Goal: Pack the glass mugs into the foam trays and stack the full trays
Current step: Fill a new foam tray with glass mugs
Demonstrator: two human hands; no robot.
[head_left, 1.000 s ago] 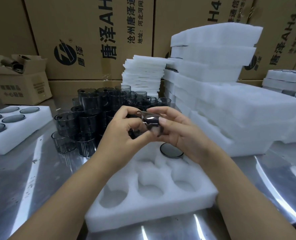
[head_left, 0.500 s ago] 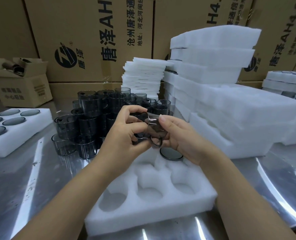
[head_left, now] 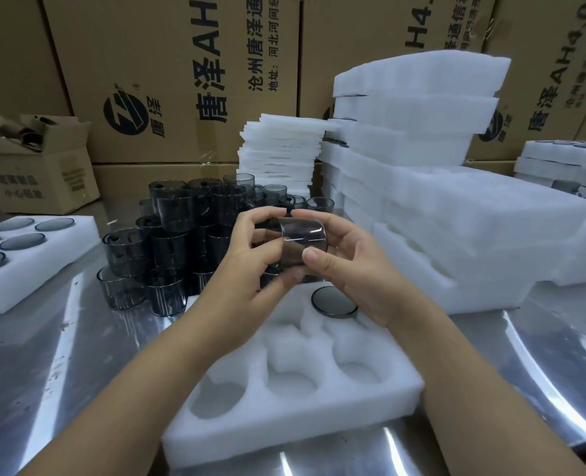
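head view: a shiny metal table (head_left: 44, 355) is reflecting the light, and large printed cardboard boxes (head_left: 181, 80) are lining the wall behind it. a small open box (head_left: 37, 166) is sitting at far left. white foam trays (head_left: 456, 218) are standing stacked on the right, with thin foam sheets (head_left: 281, 149) piled behind the centre.

a pile of dark glass mugs (head_left: 174, 235) is standing left of centre. a filled tray (head_left: 44, 262) is lying at left.

the held mug (head_left: 298, 245) is hanging above the far end of the front tray (head_left: 284, 417), lying on its side with its long axis running roughly left to right. which end is the mouth cannot be told. the left hand (head_left: 243, 269) is curling thumb and fingers round its left end; the right hand (head_left: 350, 269) is gripping the right end, thumb on the near wall.

a seated mug (head_left: 333, 304) is filling the tray's far right pocket.
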